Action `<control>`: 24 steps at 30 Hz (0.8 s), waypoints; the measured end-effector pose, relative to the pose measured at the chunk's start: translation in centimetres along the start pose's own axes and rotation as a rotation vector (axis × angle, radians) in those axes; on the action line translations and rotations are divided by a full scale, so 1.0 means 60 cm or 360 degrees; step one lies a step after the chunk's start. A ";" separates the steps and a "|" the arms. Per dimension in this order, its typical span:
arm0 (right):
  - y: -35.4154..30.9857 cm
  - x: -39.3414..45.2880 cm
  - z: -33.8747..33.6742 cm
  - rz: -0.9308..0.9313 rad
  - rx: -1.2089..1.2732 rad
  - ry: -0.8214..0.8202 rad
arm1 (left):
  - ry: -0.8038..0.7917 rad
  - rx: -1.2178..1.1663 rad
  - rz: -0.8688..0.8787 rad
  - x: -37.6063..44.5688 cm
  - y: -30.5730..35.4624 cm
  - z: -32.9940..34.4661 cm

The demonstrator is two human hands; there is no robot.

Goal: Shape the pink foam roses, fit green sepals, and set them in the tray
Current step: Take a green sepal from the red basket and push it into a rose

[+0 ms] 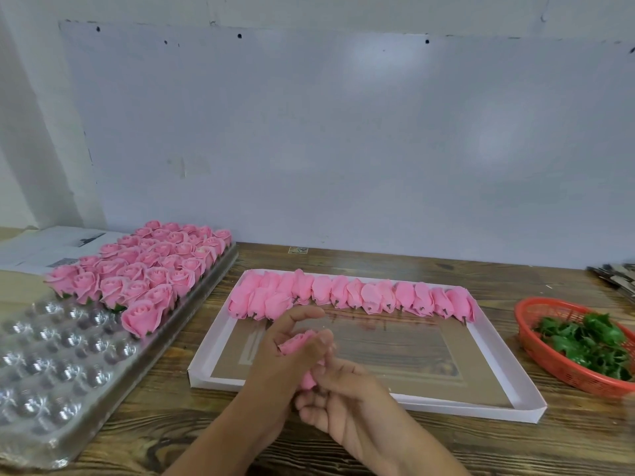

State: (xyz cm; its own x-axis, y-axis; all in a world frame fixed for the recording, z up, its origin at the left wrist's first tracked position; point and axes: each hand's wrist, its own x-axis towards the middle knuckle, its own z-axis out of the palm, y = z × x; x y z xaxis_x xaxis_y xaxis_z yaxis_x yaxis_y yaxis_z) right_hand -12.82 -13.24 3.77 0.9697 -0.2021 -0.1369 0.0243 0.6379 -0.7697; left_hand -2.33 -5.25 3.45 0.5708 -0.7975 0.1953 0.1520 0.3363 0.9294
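**Here, both hands work one pink rose above the white box**

The wooden desk (343,441) carries a clear plastic tray (51,365) at the left, its far cups filled with open pink roses (144,269). In the middle lies a shallow white box (508,365) with a row of closed rosebuds (354,297) along its far edge. A red basket (536,352) of green sepals (584,341) sits at the right. The left hand (285,345) and right hand (343,393) both grip one pink rose (299,341) between curled fingers.
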 end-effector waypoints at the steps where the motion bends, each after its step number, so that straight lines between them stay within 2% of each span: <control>1: -0.002 -0.002 0.000 0.0085 0.0042 -0.0036 | -0.0007 -0.0025 -0.0005 0.001 0.000 -0.001; 4: -0.006 -0.006 -0.002 0.0282 0.0137 -0.0045 | 0.0051 -0.0007 0.0029 0.003 -0.001 -0.001; 6: -0.004 -0.005 -0.001 0.0286 0.0091 0.0012 | 0.0131 0.0050 0.0072 0.004 -0.001 0.000; 14: 0.015 0.009 0.010 -0.0117 -0.0659 0.0540 | 0.0410 0.0196 0.0154 0.009 -0.007 -0.004; 17: 0.015 0.007 0.011 -0.0099 -0.0615 0.0441 | 0.0394 0.0179 0.0170 0.005 -0.007 -0.002; 21: 0.003 -0.003 0.012 0.0199 -0.0234 0.0210 | 0.0326 0.0002 0.0131 0.005 -0.001 -0.001; 24: 0.003 -0.004 0.012 0.0336 -0.0148 0.0151 | 0.0297 -0.0187 0.0049 0.006 0.000 0.001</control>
State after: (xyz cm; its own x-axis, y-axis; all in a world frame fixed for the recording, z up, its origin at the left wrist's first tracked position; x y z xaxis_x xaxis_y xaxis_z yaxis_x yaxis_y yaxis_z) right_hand -12.91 -12.56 4.10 0.9238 -0.1431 -0.3552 -0.2032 0.6030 -0.7714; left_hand -2.17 -5.57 3.56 0.7144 -0.6831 0.1515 0.2188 0.4237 0.8790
